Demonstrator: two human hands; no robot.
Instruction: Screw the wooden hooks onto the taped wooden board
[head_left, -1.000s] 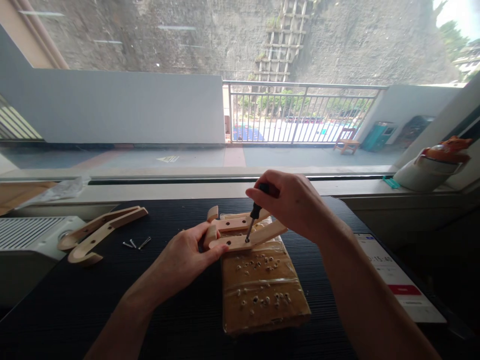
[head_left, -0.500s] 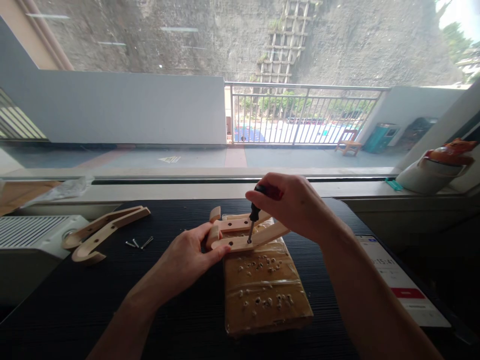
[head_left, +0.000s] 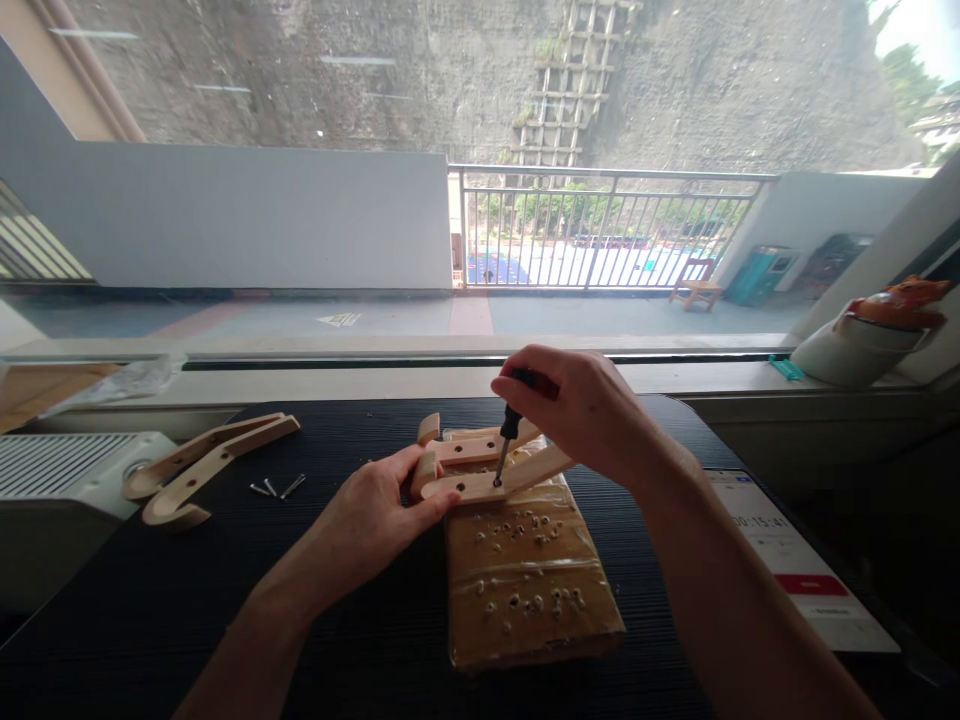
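1. Right hand (head_left: 581, 408): fingers closed round the handle of a black-and-red screwdriver with a steel shaft (head_left: 511, 424). Shaft slightly tilted, tip down at the dark hole nearer the bend of the near hook; can't make out any screw head there.
2. Left hand (head_left: 384, 497): fingers and thumb gripping the curled end of that pale, bent wooden hook (head_left: 478, 488), thumb on its near edge.
3. Matching pale wooden hook with two dark holes (head_left: 474, 449): just beyond, roughly parallel to it.
4. Both hooks sit on the far part of a brown, tape-wrapped rectangular block (head_left: 536, 590). Near part is pitted with holes.
5. Block is on the black wood-grain worktop (head_left: 360, 630).
6. Left on worktop: small silver metal screws (head_left: 292, 487), then two more pale wooden hooks (head_left: 187, 487), side by side.
7. Right: flat white-screened device (head_left: 796, 560), partly behind the right forearm.
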